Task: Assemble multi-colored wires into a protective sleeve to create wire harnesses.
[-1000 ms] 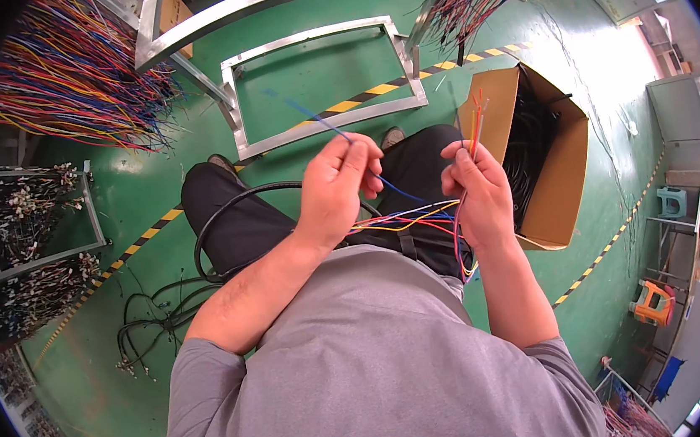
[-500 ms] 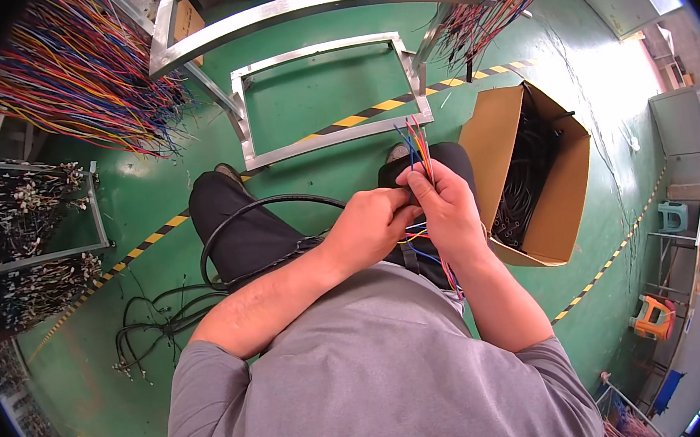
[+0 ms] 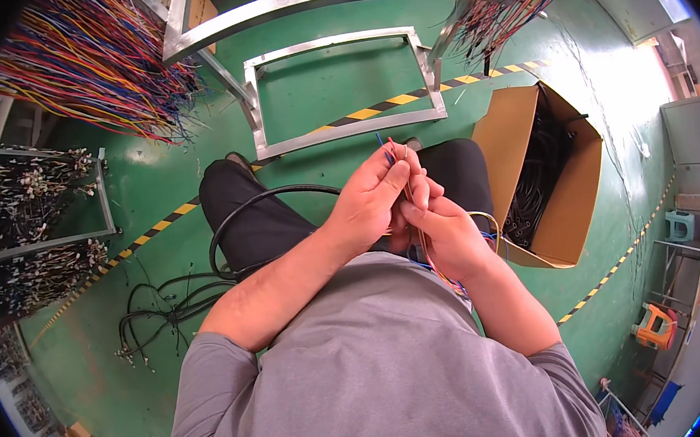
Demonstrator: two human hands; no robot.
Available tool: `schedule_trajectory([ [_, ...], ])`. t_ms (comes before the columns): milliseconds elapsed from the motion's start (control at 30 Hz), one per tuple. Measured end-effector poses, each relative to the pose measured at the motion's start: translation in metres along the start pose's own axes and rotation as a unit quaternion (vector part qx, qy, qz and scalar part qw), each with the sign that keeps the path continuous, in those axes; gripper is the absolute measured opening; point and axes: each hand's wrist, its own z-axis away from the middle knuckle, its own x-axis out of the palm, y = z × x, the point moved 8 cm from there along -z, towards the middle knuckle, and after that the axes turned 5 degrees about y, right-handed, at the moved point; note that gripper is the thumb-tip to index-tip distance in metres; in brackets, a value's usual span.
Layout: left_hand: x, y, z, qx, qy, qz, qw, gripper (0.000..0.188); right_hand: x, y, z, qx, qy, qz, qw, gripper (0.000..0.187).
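Above my lap my two hands meet around a bunch of thin coloured wires. Blue and red wire tips [image 3: 391, 144] poke out past the fingers of my left hand [image 3: 368, 204], which pinches them between thumb and fingers. Just below and to the right, my right hand [image 3: 450, 234] is closed on the same bunch, its thumb near the left fingertips. Further wires [image 3: 449, 280] in blue, red and yellow trail beneath the right wrist. A thick black cable [image 3: 280, 190] arcs over my left thigh toward the hands; where it ends is hidden behind them.
Ahead stands a metal frame [image 3: 342, 137], with hanging bundles of coloured wires [image 3: 99, 66] at left and more wires [image 3: 514, 0] at right. A cardboard box [image 3: 497, 124] of black cables sits by my right leg. Black cables [image 3: 165, 312] lie on the green floor at left.
My left hand has moved up to the wire tips, while my right hand has slid lower along the bunch. Fewer tips show above the fingers. The whole view has shifted slightly.
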Motion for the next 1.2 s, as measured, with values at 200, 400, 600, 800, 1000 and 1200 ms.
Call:
schedule_trajectory([
  [200, -0.003, 0.001, 0.006, -0.013, 0.000, 0.083, 0.996, 0.024, -0.016, 0.012, 0.003, 0.078, -0.068, -0.099, 0.990, 0.028],
  [400, -0.011, 0.009, 0.004, 0.046, 0.059, -0.001, 0.997, 0.030, -0.016, 0.013, 0.008, 0.097, -0.088, -0.035, 0.991, 0.032],
  [600, -0.006, -0.001, 0.004, -0.013, 0.043, -0.016, 0.999, 0.032, -0.012, 0.010, 0.014, 0.092, -0.029, -0.035, 0.995, 0.030],
  [800, -0.019, 0.011, -0.001, 0.052, 0.026, -0.096, 0.994, 0.026, -0.026, 0.006, 0.014, 0.066, -0.048, -0.051, 0.995, 0.030],
  [1000, -0.010, 0.020, 0.009, 0.099, 0.002, -0.306, 0.947, 0.029, -0.032, 0.001, 0.019, 0.070, -0.040, -0.007, 0.997, 0.032],
  [1200, -0.009, 0.004, 0.003, 0.003, 0.003, -0.236, 0.972, 0.027, -0.040, -0.005, 0.021, 0.050, -0.013, 0.020, 0.998, 0.032],
])
